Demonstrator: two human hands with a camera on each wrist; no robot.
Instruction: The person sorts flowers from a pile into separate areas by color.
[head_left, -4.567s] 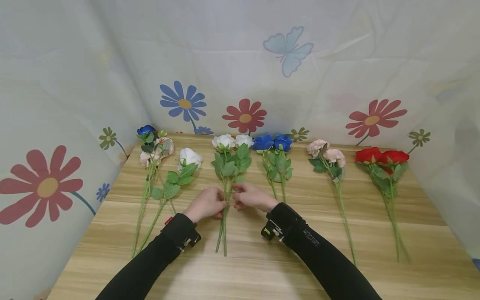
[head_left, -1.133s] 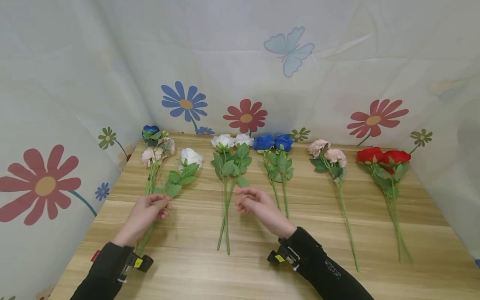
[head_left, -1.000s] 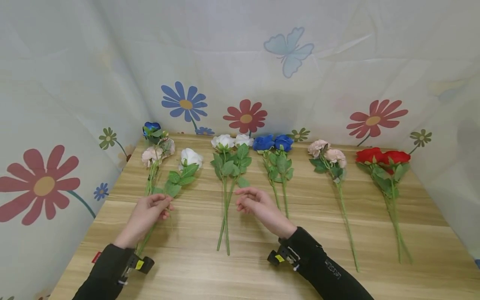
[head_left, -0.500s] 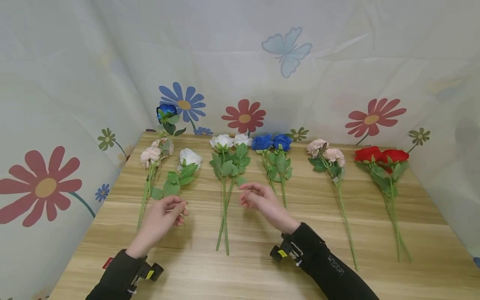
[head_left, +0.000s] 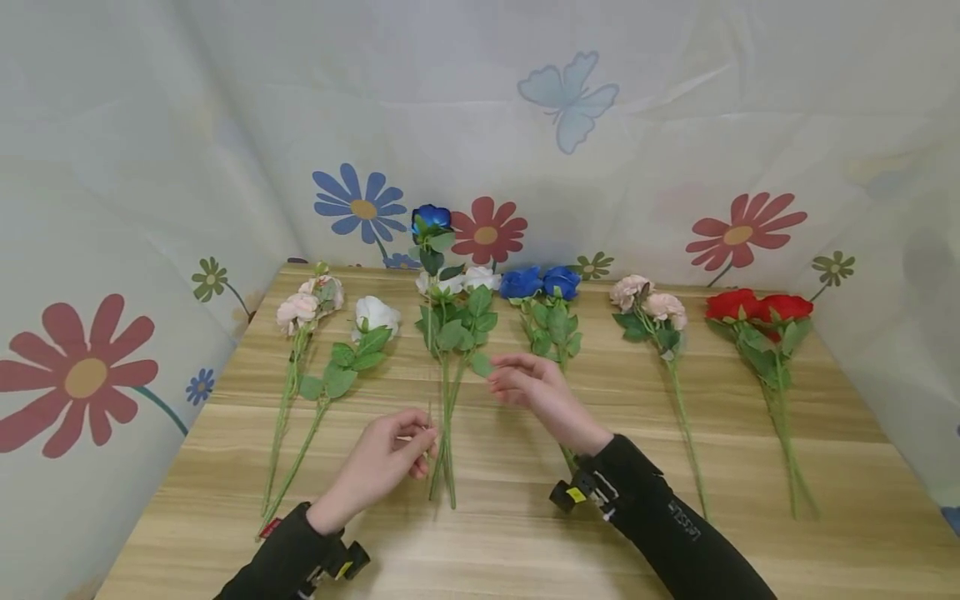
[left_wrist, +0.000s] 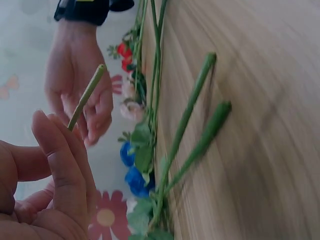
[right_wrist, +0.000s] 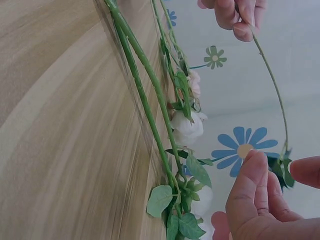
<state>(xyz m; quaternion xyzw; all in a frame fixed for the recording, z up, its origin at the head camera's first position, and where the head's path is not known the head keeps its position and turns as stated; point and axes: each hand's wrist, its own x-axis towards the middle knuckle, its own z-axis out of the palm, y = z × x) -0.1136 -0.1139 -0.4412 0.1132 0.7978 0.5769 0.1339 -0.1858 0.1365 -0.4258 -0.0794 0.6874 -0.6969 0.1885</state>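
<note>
My left hand (head_left: pixel 378 462) pinches the thin stem of a blue rose (head_left: pixel 431 221) between thumb and fingers, above the tabletop. In the left wrist view the stem's cut end (left_wrist: pixel 87 92) sticks out past the fingertips. The rose's head overlaps two white roses (head_left: pixel 480 277) lying behind it, whose crossed stems run beside my left hand. My right hand (head_left: pixel 542 396) hovers with loosely bent fingers over the stems of two lying blue roses (head_left: pixel 561 283). In the right wrist view, nothing sits between its thumb and fingers (right_wrist: pixel 247 182).
On the wooden table (head_left: pixel 517 542), pale pink flowers (head_left: pixel 300 310) and a single white rose (head_left: pixel 377 315) lie at the left. Another pink pair (head_left: pixel 663 308) and two red roses (head_left: pixel 783 308) lie at the right. A flower-printed cloth (head_left: pixel 637 167) rises behind.
My left hand went from the middle white roses to the left group, lifted the blue rose there and carried it right to the white pair. My right hand shifted slightly right.
</note>
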